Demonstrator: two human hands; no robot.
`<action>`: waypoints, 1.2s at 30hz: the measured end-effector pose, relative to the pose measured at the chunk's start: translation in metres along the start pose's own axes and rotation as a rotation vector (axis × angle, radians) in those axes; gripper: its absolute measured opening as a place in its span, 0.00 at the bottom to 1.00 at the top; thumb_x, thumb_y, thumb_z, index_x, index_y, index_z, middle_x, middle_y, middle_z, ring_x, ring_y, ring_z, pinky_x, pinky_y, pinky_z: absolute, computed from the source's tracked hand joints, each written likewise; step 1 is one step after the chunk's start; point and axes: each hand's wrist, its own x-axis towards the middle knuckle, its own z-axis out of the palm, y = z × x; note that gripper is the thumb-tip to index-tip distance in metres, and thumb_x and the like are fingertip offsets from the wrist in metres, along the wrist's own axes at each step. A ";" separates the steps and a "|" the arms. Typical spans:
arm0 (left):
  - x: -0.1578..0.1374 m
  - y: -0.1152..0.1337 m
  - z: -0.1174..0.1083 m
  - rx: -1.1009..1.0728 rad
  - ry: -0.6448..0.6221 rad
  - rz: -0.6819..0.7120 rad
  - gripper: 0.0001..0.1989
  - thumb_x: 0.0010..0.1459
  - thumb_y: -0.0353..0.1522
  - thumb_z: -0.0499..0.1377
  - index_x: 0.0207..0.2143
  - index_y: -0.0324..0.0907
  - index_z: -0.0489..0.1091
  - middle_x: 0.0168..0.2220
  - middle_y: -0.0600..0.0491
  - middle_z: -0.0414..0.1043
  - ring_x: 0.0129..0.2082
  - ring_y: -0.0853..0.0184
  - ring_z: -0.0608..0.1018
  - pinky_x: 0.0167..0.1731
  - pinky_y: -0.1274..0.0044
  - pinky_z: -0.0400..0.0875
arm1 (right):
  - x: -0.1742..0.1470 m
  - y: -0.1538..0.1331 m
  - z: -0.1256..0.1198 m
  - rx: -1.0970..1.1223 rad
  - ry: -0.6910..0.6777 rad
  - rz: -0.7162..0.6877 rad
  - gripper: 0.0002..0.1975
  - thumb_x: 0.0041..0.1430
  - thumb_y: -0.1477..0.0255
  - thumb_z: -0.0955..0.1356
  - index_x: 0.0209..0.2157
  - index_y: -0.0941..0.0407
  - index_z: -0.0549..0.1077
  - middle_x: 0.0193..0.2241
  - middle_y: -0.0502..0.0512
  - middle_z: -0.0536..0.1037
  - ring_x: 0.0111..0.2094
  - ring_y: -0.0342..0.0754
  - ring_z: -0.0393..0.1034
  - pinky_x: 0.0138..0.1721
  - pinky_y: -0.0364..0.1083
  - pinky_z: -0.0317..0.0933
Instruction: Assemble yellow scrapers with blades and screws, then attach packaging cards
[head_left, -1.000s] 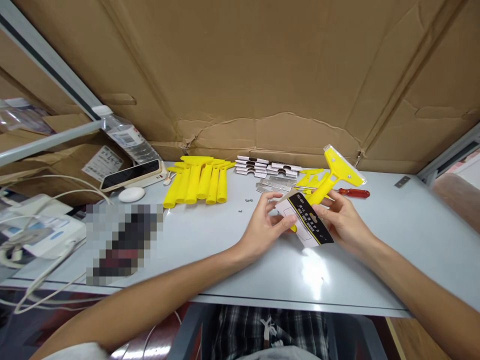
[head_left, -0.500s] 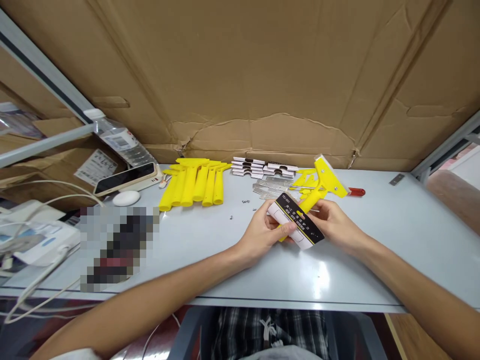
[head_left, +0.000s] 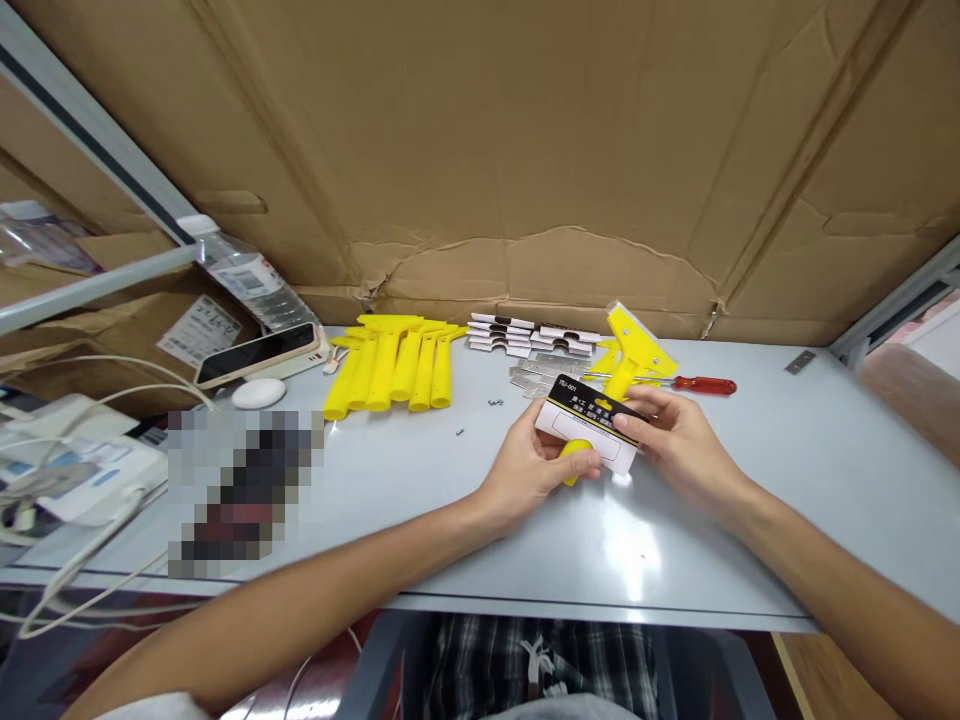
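Observation:
A yellow scraper (head_left: 634,350) with a clear cover along its edge points away from me, a black and white header card (head_left: 559,424) lying across its handle. My left hand (head_left: 531,466) is closed round the handle's near end, thumb on top, touching the card. At the card's right side, my right hand (head_left: 686,440) has its thumb on the card's face and its fingers behind, beside the scraper's neck. The card hides the middle of the handle. Behind the scraper lie other yellow pieces, flat blades (head_left: 544,374) and a screwdriver with a red handle (head_left: 705,385).
Several yellow scraper handles (head_left: 386,370) lie left of folded white and black cards (head_left: 501,334). Small screws (head_left: 460,432) are on the table (head_left: 420,500). A phone (head_left: 259,355), a white mouse (head_left: 259,393) and a bottle (head_left: 255,275) sit at left; a blade (head_left: 800,362) lies far right.
The card has turned flatter, and the handle's yellow end now shows in front of it under my left thumb. The scraper's head has shifted left, and my right thumb has come onto the card.

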 end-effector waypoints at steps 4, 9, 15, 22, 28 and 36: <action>0.000 0.002 -0.001 0.011 0.021 -0.028 0.32 0.44 0.36 0.79 0.48 0.39 0.69 0.41 0.47 0.81 0.37 0.62 0.83 0.39 0.70 0.81 | 0.001 -0.003 0.000 0.120 0.048 0.033 0.28 0.43 0.65 0.83 0.45 0.54 0.76 0.37 0.52 0.82 0.38 0.46 0.78 0.41 0.46 0.73; 0.000 0.006 -0.003 0.027 0.002 -0.234 0.34 0.47 0.38 0.77 0.53 0.36 0.70 0.36 0.46 0.82 0.33 0.63 0.84 0.40 0.70 0.79 | 0.005 -0.015 -0.004 0.188 0.207 -0.023 0.26 0.42 0.67 0.83 0.43 0.55 0.76 0.34 0.51 0.80 0.35 0.44 0.76 0.34 0.42 0.71; -0.002 0.009 0.000 0.058 -0.107 -0.278 0.28 0.47 0.40 0.77 0.45 0.35 0.74 0.38 0.43 0.82 0.30 0.65 0.83 0.34 0.74 0.77 | 0.006 -0.020 -0.008 0.240 0.220 -0.065 0.26 0.46 0.64 0.82 0.41 0.52 0.68 0.33 0.47 0.79 0.35 0.44 0.76 0.34 0.43 0.72; -0.005 0.008 0.004 0.035 -0.125 -0.162 0.33 0.46 0.40 0.78 0.50 0.35 0.74 0.40 0.44 0.81 0.33 0.63 0.84 0.39 0.70 0.80 | 0.001 0.004 0.000 0.181 -0.198 0.017 0.33 0.47 0.65 0.81 0.52 0.51 0.69 0.49 0.57 0.80 0.40 0.50 0.78 0.38 0.50 0.74; -0.008 0.000 0.003 0.070 -0.115 -0.242 0.33 0.44 0.41 0.78 0.48 0.37 0.70 0.42 0.43 0.81 0.33 0.63 0.85 0.40 0.68 0.79 | 0.003 -0.005 0.001 0.194 -0.046 -0.062 0.28 0.51 0.68 0.80 0.52 0.50 0.71 0.52 0.55 0.79 0.50 0.53 0.77 0.47 0.53 0.74; -0.011 -0.007 0.001 0.162 -0.277 -0.348 0.34 0.40 0.36 0.80 0.42 0.43 0.62 0.36 0.51 0.79 0.37 0.64 0.83 0.39 0.70 0.77 | 0.006 -0.021 -0.009 0.172 0.145 -0.145 0.18 0.52 0.66 0.79 0.42 0.53 0.75 0.50 0.54 0.80 0.51 0.52 0.76 0.53 0.54 0.73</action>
